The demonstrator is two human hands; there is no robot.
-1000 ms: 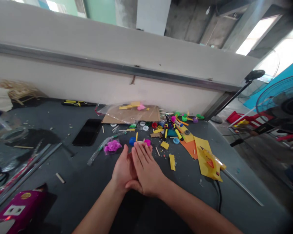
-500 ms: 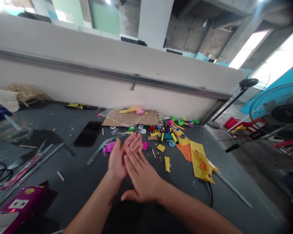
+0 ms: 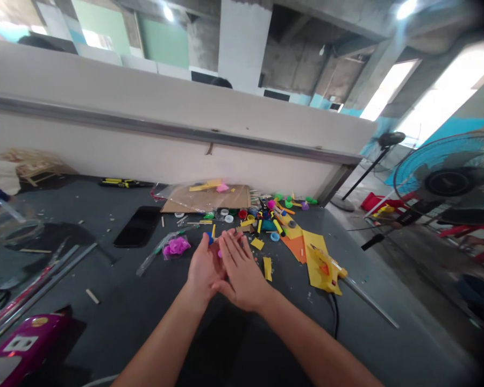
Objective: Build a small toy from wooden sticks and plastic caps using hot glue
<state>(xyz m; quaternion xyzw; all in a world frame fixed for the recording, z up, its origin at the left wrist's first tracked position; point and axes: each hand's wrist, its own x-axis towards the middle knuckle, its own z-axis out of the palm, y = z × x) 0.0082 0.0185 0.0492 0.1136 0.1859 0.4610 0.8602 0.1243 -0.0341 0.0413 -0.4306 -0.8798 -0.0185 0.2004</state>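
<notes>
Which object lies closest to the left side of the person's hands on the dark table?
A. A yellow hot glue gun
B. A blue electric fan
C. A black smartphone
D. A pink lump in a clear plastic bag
D: the pink lump in a clear plastic bag lies just beside the person's left hand.

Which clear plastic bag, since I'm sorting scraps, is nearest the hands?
The small magenta-filled one, left of the left hand; the other lies back on brown cardboard.

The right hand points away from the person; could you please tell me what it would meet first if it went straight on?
The right hand would probably meet the small white bottle cap first, just beyond its fingers, though depth is unclear from this view.
</notes>
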